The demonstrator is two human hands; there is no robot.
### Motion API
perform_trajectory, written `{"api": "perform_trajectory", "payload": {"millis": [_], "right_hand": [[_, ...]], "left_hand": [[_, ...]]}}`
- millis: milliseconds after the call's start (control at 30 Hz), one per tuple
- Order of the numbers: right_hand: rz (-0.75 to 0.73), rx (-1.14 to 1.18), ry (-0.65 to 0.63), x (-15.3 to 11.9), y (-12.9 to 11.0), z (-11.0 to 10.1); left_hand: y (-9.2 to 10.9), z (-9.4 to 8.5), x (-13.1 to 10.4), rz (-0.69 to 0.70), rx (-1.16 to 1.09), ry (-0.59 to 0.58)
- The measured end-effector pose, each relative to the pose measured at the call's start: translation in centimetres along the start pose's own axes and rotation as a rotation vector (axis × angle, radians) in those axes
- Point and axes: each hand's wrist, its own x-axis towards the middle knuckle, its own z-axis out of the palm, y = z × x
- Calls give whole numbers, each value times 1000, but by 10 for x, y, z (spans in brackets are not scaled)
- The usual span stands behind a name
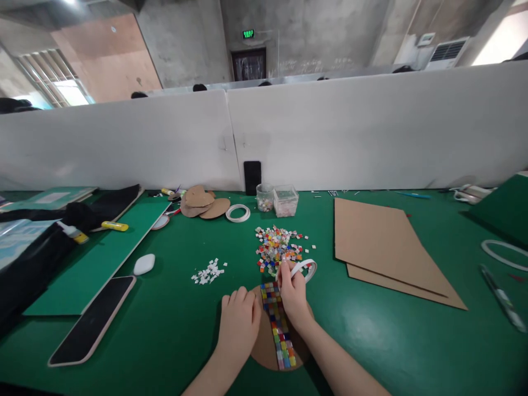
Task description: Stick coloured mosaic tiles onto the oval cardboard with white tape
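A round cardboard disc (264,352) lies on the green table close to me, with a band of coloured mosaic tiles (281,335) in rows across its middle. My left hand (240,319) is curled at the disc's left edge, thumb side against it; its fingertips are hidden. My right hand (292,291) is above the band's far right side, finger and thumb pinched at a white tape roll (312,269), which is tilted. Beyond it spreads a pile of loose coloured tiles (274,245). A smaller heap of white tiles (209,271) lies to the left.
Cardboard sheets (375,242) lie at right, near a pen (502,297). Behind the tiles stand a clear cup (265,198) and a clear box (286,201). Another tape roll (238,213) is beside cardboard discs (200,198). A phone (93,322) lies left, before a white divider (330,132).
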Motion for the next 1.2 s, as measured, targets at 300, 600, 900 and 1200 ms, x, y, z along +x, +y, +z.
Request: {"api": "perform_trajectory", "payload": {"millis": [300, 600, 900, 1200], "right_hand": [[75, 41, -4, -1, -3, 0], [80, 108, 7, 3, -9, -4], [-139, -279, 86, 29, -17, -34], [-258, -789, -213, 40, -7, -43]], "left_hand": [[9, -2, 6, 72, 134, -32], [4, -6, 15, 96, 103, -121], [-12, 0, 29, 258, 179, -106], [-28, -24, 66, 330, -77, -146]]}}
